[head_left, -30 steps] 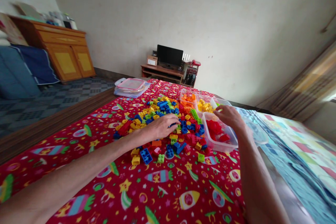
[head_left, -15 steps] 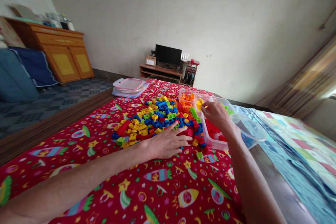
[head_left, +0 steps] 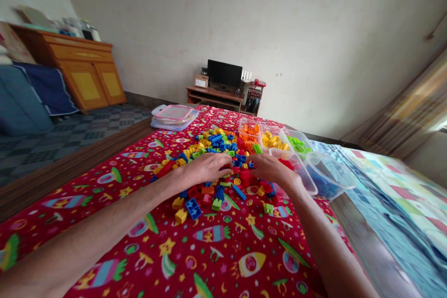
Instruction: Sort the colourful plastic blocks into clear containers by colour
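A loose heap of toy building bricks (head_left: 214,142) in blue, yellow, green, red and orange lies on a red patterned cloth (head_left: 195,260). Over the near part of the heap is my left hand (head_left: 207,167), its fingers bent and a gap showing beside the thumb. Facing it from the right, my right hand (head_left: 270,167) reaches down to the bricks with fingers bent and slightly apart; I make out nothing held. Below the left hand lie a blue brick (head_left: 193,208), a yellow brick (head_left: 180,215) and a green brick (head_left: 216,204).
Clear bins right of the heap hold sorted bricks: orange bricks (head_left: 249,129), yellow bricks (head_left: 274,139), green bricks (head_left: 296,145), red bricks (head_left: 286,164). A round clear tub (head_left: 349,179) holds blue ones. Stacked lids (head_left: 172,114) lie at the far left.
My right hand has left the yellow bin and come down left to the heap. My left hand has moved up and left, its fingers now bent; several bricks are spread nearer me.
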### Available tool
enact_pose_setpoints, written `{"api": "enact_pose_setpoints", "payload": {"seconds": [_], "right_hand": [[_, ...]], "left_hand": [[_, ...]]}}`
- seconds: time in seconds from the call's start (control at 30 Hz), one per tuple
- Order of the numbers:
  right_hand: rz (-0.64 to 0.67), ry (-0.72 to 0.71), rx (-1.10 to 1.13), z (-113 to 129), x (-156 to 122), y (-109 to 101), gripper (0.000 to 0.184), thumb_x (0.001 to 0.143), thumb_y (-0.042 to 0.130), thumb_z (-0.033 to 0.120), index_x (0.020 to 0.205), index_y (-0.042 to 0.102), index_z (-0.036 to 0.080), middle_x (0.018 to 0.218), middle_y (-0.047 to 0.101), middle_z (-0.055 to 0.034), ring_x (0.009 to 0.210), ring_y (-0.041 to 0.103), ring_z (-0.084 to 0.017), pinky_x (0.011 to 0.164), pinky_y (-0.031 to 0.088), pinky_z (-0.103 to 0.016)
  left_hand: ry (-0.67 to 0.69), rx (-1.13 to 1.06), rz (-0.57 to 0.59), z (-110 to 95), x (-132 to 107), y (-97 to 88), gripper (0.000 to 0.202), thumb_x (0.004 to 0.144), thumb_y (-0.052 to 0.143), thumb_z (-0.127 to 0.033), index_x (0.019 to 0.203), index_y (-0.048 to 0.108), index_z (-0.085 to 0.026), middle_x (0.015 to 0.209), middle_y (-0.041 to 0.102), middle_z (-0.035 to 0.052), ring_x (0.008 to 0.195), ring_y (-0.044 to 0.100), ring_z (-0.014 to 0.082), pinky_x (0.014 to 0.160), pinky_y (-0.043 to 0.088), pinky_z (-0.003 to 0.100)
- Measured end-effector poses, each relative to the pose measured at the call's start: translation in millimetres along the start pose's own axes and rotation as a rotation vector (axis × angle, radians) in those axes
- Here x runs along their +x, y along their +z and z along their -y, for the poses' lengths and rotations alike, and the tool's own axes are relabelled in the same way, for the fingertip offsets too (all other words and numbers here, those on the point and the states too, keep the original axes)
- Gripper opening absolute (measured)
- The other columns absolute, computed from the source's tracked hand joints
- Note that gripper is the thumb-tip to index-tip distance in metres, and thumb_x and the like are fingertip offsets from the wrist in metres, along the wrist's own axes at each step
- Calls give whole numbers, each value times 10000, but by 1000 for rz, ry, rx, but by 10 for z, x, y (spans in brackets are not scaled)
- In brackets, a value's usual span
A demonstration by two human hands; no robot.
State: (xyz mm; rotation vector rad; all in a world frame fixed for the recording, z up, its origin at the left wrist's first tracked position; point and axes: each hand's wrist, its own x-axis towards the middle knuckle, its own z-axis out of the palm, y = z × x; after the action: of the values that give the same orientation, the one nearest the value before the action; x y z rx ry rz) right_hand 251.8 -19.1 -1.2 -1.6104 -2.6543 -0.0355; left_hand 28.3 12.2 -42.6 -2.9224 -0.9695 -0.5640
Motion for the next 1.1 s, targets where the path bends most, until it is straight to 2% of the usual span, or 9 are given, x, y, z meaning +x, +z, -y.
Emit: {"api": "enact_pose_setpoints", "payload": {"seconds": [0.1,0.23,0.4,0.53,0.7,0.8,0.9,1.0,1.1], "right_hand": [[103,-8,-32,94,-5,28,323,813,538,174,1124,624,200,1073,658,-88,997,598,-213,792,445,-289],[171,19,-120,242,5,56,341,835,563,267,1162,571,169,1087,639,-120,987,613,-235,782,468,-308],[114,-33,-152,311,28,137,355,872,478,198,1217,523,128,1110,630,-144,1038,602,-242,809,465,-309],[96,10,-134,293,33,144,333,868,423,144,1173,556,151,1054,659,-121,967,631,-230,761,462,-300],[11,42,-107,228,25,114,265,853,465,207,1069,612,159,993,679,-109,906,638,-226,721,434,-281],[-124,50,-40,207,41,87,289,859,465,235,1088,606,127,974,683,-119,906,623,-213,744,413,-272],[-209,27,131,248,80,46,275,845,469,227,1045,624,120,879,693,-91,789,617,-174,686,395,-248],[-261,-7,308,314,114,21,247,823,486,198,997,643,120,797,686,-60,668,584,-135,610,366,-222],[-296,-18,384,344,130,37,270,811,520,188,1040,639,111,777,682,-52,645,569,-125,598,356,-214]], "left_hand": [[-22,8,-14,13,28,-25,217,926,484,-316,894,654,-184,881,674,35,818,636,161,764,477,240],[-43,65,-31,93,36,-16,194,914,488,-221,866,667,-162,885,691,51,829,642,169,773,480,253],[-76,76,-50,219,28,43,155,885,509,-173,887,664,-162,911,706,52,863,652,171,804,486,257],[-99,77,-30,228,11,49,148,868,536,-168,956,654,-167,956,698,62,896,654,185,822,496,276],[-86,51,-114,155,21,-25,194,844,585,-182,1031,639,-177,1023,680,72,938,649,205,833,509,300],[-94,-107,-237,95,74,-60,212,823,605,-177,1033,639,-182,1003,690,58,927,652,201,847,512,313],[-172,-438,-331,51,132,-50,225,822,600,-239,1037,628,-182,949,700,48,867,667,189,799,533,311],[-286,-769,-348,26,161,-20,316,791,616,-336,1050,602,-156,888,696,60,823,678,198,736,544,309],[-401,-941,-314,-8,159,-15,389,740,648,-383,1043,587,-146,862,685,54,802,677,202,704,537,303]]}}
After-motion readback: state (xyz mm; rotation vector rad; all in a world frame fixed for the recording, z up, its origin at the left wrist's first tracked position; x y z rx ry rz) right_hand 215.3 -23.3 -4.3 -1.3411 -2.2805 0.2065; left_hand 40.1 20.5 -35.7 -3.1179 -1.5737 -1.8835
